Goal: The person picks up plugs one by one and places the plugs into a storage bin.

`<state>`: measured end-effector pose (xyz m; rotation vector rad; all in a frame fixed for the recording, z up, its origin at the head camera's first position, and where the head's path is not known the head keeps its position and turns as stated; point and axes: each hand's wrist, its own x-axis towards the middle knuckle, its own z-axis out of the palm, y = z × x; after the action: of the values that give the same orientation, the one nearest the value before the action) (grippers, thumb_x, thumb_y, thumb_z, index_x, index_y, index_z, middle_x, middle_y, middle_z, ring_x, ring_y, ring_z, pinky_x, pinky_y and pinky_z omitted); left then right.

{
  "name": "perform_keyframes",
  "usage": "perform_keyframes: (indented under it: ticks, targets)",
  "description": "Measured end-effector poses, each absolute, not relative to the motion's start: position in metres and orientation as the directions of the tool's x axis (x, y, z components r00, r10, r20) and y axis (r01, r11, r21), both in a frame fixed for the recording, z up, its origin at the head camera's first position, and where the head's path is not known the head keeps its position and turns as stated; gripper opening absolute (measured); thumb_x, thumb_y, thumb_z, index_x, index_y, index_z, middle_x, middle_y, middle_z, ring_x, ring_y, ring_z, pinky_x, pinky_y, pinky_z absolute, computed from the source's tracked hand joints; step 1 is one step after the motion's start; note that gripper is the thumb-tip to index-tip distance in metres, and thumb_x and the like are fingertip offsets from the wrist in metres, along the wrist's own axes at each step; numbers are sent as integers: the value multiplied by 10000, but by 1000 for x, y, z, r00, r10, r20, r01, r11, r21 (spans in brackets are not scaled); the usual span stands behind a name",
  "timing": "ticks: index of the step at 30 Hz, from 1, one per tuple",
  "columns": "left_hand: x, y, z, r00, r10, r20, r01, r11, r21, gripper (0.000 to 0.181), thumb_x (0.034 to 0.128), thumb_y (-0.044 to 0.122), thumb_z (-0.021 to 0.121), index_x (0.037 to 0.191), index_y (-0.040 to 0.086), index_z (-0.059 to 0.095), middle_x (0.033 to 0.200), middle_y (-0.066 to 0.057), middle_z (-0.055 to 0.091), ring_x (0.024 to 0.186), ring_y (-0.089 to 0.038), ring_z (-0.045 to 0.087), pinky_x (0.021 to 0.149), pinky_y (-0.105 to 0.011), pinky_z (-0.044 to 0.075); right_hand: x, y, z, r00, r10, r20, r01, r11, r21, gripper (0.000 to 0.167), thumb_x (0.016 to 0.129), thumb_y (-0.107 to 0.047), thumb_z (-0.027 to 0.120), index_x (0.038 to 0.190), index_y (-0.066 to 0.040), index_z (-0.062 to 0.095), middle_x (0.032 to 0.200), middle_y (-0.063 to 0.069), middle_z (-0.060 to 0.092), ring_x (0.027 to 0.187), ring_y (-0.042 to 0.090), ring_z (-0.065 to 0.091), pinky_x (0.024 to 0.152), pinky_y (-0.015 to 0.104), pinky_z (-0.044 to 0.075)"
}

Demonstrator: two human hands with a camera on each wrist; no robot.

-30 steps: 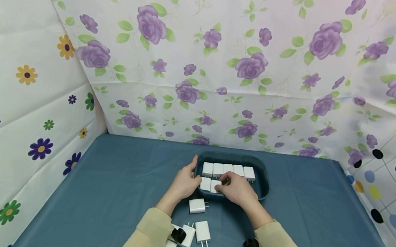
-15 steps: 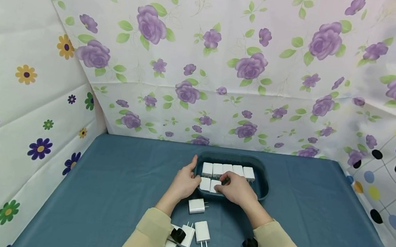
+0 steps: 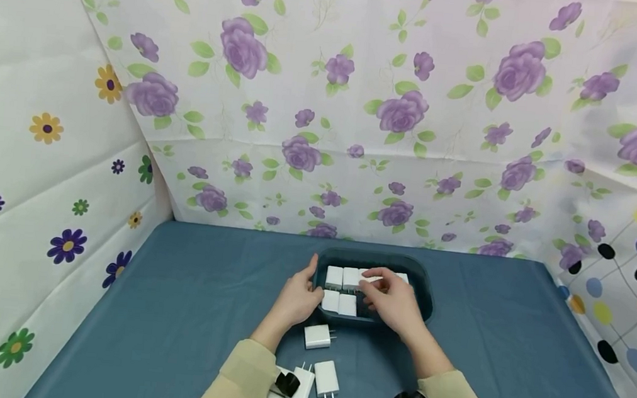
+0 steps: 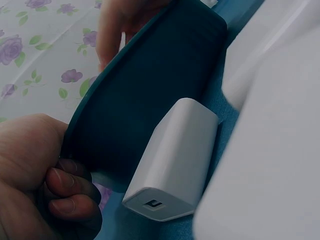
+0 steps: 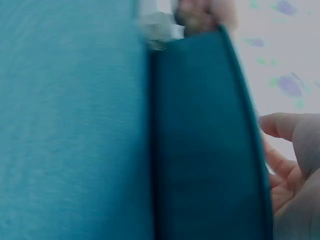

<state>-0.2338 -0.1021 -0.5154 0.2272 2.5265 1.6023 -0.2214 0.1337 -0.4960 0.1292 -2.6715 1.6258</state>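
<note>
A dark teal tray (image 3: 423, 297) with rounded corners stands near the back of the table. Inside it, white plug chargers stand in a back row (image 3: 334, 277) and a shorter front row (image 3: 339, 302). My left hand (image 3: 294, 297) grips the tray's left rim, fingers curled in the left wrist view. Over the tray's right half hovers my right hand (image 3: 396, 300), thumb and fingers apart with nothing between them; it covers part of the back row. In the right wrist view, the right hand (image 5: 295, 170) shows beyond the tray wall (image 5: 205, 140).
A white charger (image 3: 317, 337) lies just in front of the tray. Nearer me are more loose chargers (image 3: 327, 378), some partly hidden by my left sleeve (image 3: 240, 375). Flowered sheets (image 3: 316, 97) hang behind the blue-covered table (image 3: 200, 315).
My right hand has let go of the second front-row charger and moved slightly right and up. That charger stays in the tray. My left hand keeps its place; the head view tilts slightly.
</note>
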Motion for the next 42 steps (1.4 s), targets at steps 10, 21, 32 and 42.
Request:
perform_keyframes:
  ticks: [10, 21, 32, 42]
  targets:
    - [-230, -101, -521, -979, 199, -36, 52, 421, 905, 823, 995, 61, 527, 1733, 143, 171, 525, 57, 345, 423, -116, 245, 465, -289, 285, -214, 191, -483, -951, 202, 234, -28, 696, -718, 403, 1070, -296, 664, 1424, -103, 662, 1263, 191, 641, 1112, 404, 607, 877, 543, 505]
    - [-226, -101, -523, -983, 179, -33, 48, 429, 902, 822, 997, 59, 529, 1733, 142, 172, 543, 54, 339, 447, -119, 262, 484, -286, 298, -236, 210, -500, -990, 106, -90, 136, 871, -472, 622, 1161, -288, 404, 1734, -144, 210, 1148, 332, 635, 732, 399, 610, 587, 489, 475]
    - [-227, -107, -515, -982, 187, -25, 65, 460, 886, 796, 1022, 71, 539, 1730, 119, 177, 550, 53, 331, 448, -122, 257, 486, -289, 297, -242, 198, -499, -985, 147, -87, 170, 877, -450, 588, 1164, -240, 393, 1731, -212, 240, 574, 117, 543, 413, 176, 333, 428, 357, 315]
    - [-229, -114, -494, -969, 246, 20, 153, 534, 832, 709, 1120, 336, 584, 1706, 83, 274, 579, 21, 391, 452, -139, 305, 485, -315, 305, -245, 201, -497, -974, 163, -154, 214, 881, -422, 615, 1166, -224, 345, 1744, -246, 139, 569, 117, 536, 427, 184, 332, 448, 373, 305]
